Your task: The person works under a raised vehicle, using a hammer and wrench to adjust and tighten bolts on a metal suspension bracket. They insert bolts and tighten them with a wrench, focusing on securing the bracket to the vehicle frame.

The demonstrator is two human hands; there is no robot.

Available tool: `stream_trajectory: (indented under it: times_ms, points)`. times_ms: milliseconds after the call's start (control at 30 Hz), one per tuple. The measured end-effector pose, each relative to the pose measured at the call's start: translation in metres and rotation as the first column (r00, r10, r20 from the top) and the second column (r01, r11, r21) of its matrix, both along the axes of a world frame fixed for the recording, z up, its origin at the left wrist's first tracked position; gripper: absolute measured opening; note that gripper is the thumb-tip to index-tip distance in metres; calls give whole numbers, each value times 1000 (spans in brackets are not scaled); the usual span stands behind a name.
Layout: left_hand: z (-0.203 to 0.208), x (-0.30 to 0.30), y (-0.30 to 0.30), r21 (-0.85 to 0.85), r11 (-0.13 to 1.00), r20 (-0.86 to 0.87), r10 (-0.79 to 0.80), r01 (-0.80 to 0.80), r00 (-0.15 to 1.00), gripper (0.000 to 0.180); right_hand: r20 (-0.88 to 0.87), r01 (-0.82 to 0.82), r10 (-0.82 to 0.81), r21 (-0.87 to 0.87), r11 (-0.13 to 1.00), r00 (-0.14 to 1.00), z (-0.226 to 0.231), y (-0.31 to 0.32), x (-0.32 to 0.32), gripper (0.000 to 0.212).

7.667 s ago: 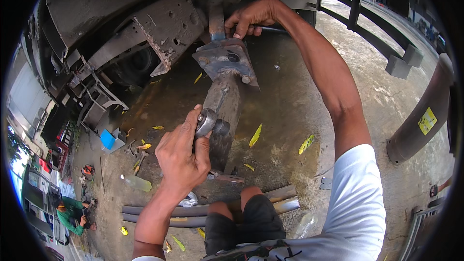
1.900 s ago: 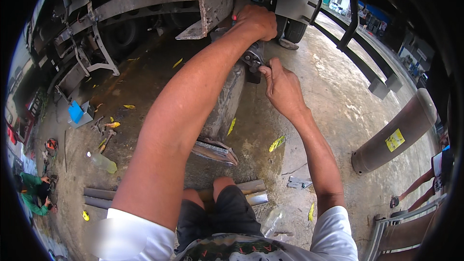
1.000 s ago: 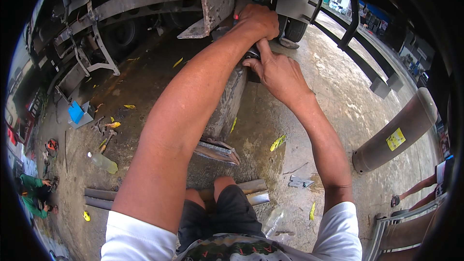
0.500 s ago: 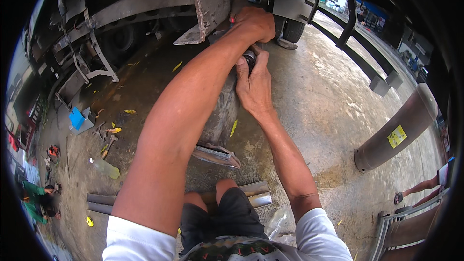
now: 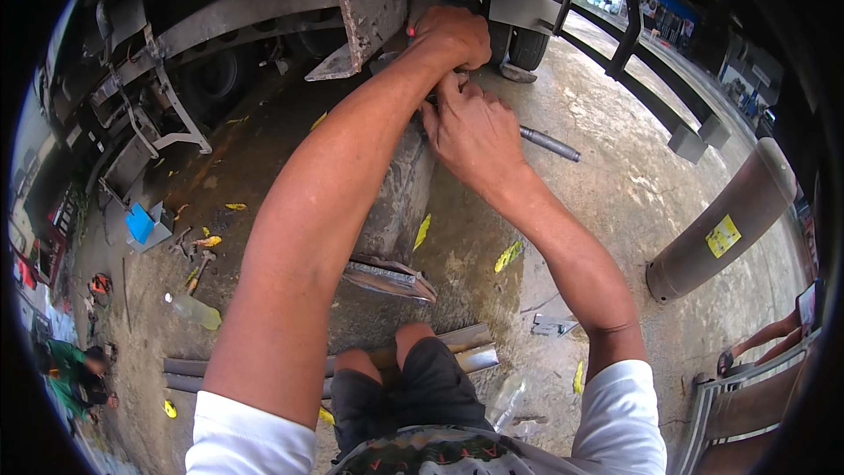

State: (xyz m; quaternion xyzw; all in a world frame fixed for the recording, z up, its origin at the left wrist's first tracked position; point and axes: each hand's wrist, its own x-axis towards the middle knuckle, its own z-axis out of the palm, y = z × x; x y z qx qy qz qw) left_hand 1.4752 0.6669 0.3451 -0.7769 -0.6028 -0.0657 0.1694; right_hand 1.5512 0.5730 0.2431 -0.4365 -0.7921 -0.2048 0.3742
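Up under the truck frame, my left hand (image 5: 453, 35) is closed, its back toward me. Its fingers curl away from view beside the steel beam, so what they grip is hidden. A small red spot shows at its left edge. Just below it my right hand (image 5: 475, 130) is closed around a tool whose grey metal handle (image 5: 552, 143) juts out to the right, slim with a narrower band partway along. The tool's working end lies hidden under my hands. A rust-stained steel bracket (image 5: 378, 0) of the truck hangs to the left of my hands.
A brown cylinder (image 5: 716, 224) stands on the concrete at right. Bent metal pieces (image 5: 391, 280) and long strips (image 5: 470, 337) lie near my knees. At left are a hammer (image 5: 202, 269), a plastic bottle (image 5: 195, 310) and a person in green (image 5: 70, 378). Truck tyres (image 5: 529, 51) stand ahead.
My right hand has turned and shifted slightly right, its back now toward me. The tool's handle, earlier pointing toward me, now sticks out rightward. My left hand stays nearly in place.
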Motion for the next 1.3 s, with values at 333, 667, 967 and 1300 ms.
stream_trajectory:
  times_ms: [333,667,967,1300]
  points:
    - [-1,1,-4,18,999,28,-29,29,999,39,-92,-6,3,-30,1000,996,-2,-2,0,41]
    - [0,8,5,12,1000,-1,-23,23,1000,42,-524,-186,-11,-322,928,851,-11,-5,-8,51]
    - [0,3,2,-19,1000,13,-14,14,1000,42,234,42,-95,221,974,968,17,1,7,44]
    - [-4,2,7,49,998,-18,-32,33,999,39,-286,-85,8,-258,962,958,2,0,2,50]
